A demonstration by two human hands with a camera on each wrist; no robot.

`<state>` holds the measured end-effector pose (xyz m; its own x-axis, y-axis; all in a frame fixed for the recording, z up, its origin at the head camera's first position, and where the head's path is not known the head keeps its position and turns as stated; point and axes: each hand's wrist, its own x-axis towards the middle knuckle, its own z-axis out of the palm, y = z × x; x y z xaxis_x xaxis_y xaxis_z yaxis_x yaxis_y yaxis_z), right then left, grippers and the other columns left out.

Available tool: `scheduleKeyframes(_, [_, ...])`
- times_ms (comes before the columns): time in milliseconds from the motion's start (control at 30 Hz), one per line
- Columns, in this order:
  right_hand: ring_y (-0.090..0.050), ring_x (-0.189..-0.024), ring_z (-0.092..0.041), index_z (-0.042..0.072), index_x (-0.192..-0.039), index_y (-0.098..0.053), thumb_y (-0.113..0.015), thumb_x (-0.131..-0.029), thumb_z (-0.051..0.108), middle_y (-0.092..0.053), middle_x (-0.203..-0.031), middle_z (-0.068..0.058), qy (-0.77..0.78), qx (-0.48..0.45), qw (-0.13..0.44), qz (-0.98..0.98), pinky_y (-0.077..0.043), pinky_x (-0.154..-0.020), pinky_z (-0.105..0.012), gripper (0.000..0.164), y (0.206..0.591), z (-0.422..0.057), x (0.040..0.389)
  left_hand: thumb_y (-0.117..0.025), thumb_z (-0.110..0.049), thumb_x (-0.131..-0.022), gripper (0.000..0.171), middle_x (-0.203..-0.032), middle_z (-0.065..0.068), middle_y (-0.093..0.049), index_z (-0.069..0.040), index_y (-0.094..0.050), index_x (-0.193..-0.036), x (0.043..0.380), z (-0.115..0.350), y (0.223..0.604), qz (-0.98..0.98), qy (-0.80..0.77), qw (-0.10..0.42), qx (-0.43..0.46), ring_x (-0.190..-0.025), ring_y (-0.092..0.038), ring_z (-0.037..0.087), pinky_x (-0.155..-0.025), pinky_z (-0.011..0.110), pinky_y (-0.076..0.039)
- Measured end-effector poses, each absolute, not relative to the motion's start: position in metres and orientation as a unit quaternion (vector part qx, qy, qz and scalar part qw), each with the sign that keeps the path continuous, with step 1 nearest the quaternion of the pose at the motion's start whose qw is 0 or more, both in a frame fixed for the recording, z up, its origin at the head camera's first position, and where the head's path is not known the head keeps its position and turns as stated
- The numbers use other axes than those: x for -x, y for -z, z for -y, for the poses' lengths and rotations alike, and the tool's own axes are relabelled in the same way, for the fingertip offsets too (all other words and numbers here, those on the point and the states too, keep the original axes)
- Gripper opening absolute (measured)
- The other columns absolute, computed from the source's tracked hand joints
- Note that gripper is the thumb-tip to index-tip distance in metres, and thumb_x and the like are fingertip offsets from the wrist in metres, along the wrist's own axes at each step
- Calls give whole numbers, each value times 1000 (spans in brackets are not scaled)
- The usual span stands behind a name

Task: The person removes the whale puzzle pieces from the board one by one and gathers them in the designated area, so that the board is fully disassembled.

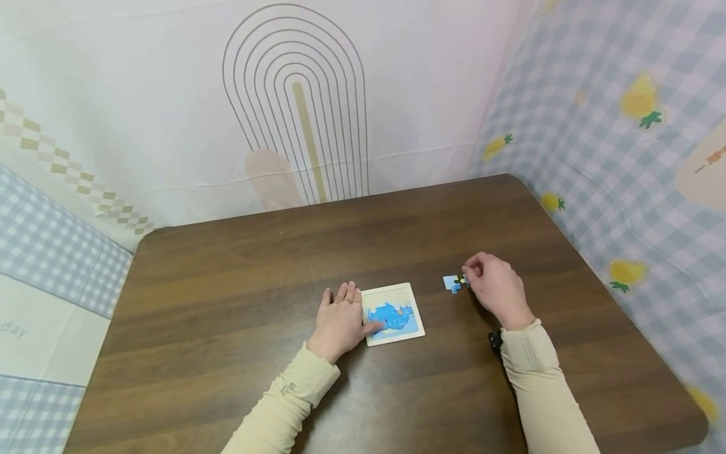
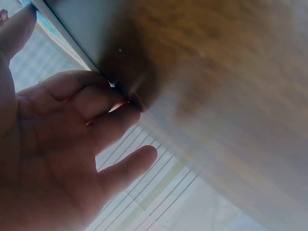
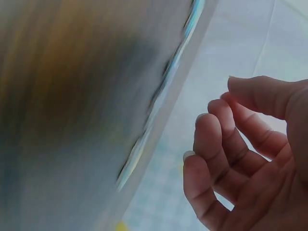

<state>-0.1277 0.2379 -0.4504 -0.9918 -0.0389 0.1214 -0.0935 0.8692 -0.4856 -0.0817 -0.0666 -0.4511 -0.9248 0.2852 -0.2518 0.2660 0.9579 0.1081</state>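
Note:
A square puzzle tray (image 1: 420,321) with a pale rim lies on the table, a blue animal picture (image 1: 391,317) inside it. My left hand (image 1: 339,321) rests at its left edge, fingers stretched along the side and thumb over the picture. In the left wrist view the fingertips (image 2: 127,113) meet the table beside the rim. To the right of the tray lie light blue jigsaw pieces (image 1: 451,282), some with dark and yellow parts. Over their right end hovers my right hand (image 1: 499,287), fingers loosely bent. The right wrist view shows nothing between thumb and fingers.
The dark wooden table (image 1: 238,353) has rounded corners. Behind it hangs a white cloth (image 1: 420,94) with an arch pattern, and a checked cloth (image 1: 595,126) with fruit prints borders the right side. A black device (image 1: 495,341) sits under the right wrist.

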Motion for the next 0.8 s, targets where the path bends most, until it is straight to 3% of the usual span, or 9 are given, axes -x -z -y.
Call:
scheduleKeyframes(200, [-54, -63, -16, 9, -93, -69, -67, -91, 20, -60, -75, 1, -252, -100, 46, 961, -45, -55, -34, 11, 448, -187, 121, -58, -74, -79, 104, -153, 16, -35, 3, -39, -146, 81, 67, 450, -981, -34, 131, -142, -143, -30, 28, -112, 55, -22])
scheduleKeyframes(433, [-48, -62, -10, 10, -99, -71, -73, -88, 22, -53, -75, 5, -239, -181, -11, 954, -42, -55, -29, 17, 449, -136, 108, -59, -75, -77, 106, -152, 17, -36, 4, -40, -145, 83, 67, 451, -981, -30, 130, -143, -142, -32, 28, -112, 55, -22])
scheduleKeyframes(633, [-46, -63, -8, 12, -107, -71, -75, -86, 27, -51, -77, 8, -230, -243, -41, 942, -43, -58, -27, 26, 449, -108, 100, -59, -74, -78, 103, -151, 17, -38, 3, -41, -145, 83, 68, 453, -981, -26, 122, -146, -141, -33, 28, -111, 55, -24])
scheduleKeyframes(800, [-52, -66, -9, 11, -109, -70, -75, -86, 24, -56, -84, 4, -223, -268, -50, 936, -47, -60, -29, 27, 451, -95, 95, -60, -72, -79, 100, -150, 17, -39, 3, -43, -144, 82, 69, 455, -981, -30, 116, -150, -141, -33, 28, -111, 55, -24])
